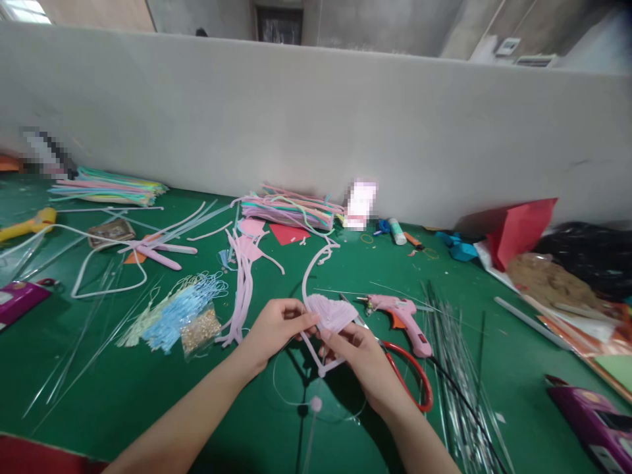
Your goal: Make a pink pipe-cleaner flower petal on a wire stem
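Both hands hold a lilac pipe-cleaner piece [332, 315], a fan or half-heart of packed rows with a bent outline coming to a point below. My left hand [284, 329] pinches its left side between thumb and fingers. My right hand [353, 342] grips its lower right side. One loose lilac strand curls up from the piece. Below the point hangs a small pale pink ball [316, 403] on a thin line. Right of my hands lies a pink hot glue gun [399, 316], and scissors with red handles [412, 375] lie partly behind my right hand.
Lilac pipe cleaners [241, 283], blue tassels [182, 309] and a bag of beads [200, 331] lie left. Bundled pipe cleaners [289, 207] sit by the grey partition [247, 118]. Clear rods [454, 368], a glue-gun cord and a purple device [592, 415] are at right.
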Tool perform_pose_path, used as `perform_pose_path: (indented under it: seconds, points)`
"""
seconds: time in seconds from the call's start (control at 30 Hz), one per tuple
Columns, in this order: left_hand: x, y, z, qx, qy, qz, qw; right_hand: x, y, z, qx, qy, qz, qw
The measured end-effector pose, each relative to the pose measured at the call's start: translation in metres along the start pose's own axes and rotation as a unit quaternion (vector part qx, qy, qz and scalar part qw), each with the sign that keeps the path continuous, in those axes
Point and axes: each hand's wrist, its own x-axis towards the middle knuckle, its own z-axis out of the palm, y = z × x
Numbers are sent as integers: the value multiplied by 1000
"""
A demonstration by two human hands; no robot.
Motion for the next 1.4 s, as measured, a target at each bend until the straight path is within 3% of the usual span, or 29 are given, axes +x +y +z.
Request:
perform_pose_path:
  seconds: [0.17,0.67,1.0,1.4]
  points:
    - [1,0,-1,-2,5,-16,1000,-1,0,0,-14,1,-3,1000]
    - [-2,0,-6,6,-72,-61,996,-3,-5,2,-20,13,-2,1000]
    - [-2,-3,-5,-11,-56,-23,998,-1,-2,0,-43,-7,-3,999]
    - [-4,1,-1,15,-42,-37,998,-2,0,0,-46,1,-3,999]
